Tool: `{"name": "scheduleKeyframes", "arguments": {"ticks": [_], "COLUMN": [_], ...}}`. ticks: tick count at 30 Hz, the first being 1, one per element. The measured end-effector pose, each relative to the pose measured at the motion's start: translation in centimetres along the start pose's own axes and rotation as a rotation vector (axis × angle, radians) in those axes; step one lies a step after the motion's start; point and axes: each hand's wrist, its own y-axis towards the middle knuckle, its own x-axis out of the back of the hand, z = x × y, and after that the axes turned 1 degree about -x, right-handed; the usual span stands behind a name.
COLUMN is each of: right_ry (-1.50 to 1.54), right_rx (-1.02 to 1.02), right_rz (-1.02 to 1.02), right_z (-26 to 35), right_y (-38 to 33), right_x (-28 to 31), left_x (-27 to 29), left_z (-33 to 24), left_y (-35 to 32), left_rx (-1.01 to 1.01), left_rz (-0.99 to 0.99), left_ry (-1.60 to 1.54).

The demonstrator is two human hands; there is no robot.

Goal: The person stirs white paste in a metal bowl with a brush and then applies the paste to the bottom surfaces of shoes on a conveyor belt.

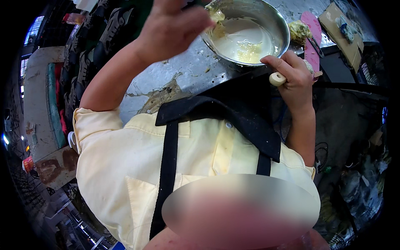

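Note:
A round metal bowl (284,31) holds white, creamy liquid (239,37) with yellowish streaks, and thick yellowish residue (216,16) clings to its left rim. My left hand (173,31) is raised beside that rim, its fingers smeared by motion. What it holds, if anything, does not show. At the bowl's near right edge, my right hand (295,77) is closed around a brush with a pale wooden handle (277,78). The handle's end, with a hole in it, sticks out to the left. The brush's head is mostly hidden. My right fingertips touch the rim or lie close to it.
The bowl stands on a stained metal tabletop (187,75). To its right lie a pink flat piece (312,25), a crusted yellowish lump (298,32), a dark metal tool (317,48) and cardboard (339,31). Several dark grey shoes (114,29) line the left side.

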Motion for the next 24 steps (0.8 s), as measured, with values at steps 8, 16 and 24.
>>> {"name": "scheduleKeyframes", "arguments": {"ticks": [8,16,24], "right_ry": [-0.014,0.027,0.061], "right_rx": [0.051,0.094,0.092], "right_rz": [0.032,0.029,0.015], "right_z": [0.0,-0.3,-1.0], "right_y": [0.4,0.3,0.3], "right_x": [0.2,0.0,-0.2], "left_x": [1.6,1.1,-0.6], "left_z": [1.7,0.0,0.7], "left_y": [0.0,1.7,2.3], "left_rx": [0.405,0.169,0.135], "left_rz": [-0.163,0.362,0.498], "left_ry": [0.206,0.014,0.277]}}
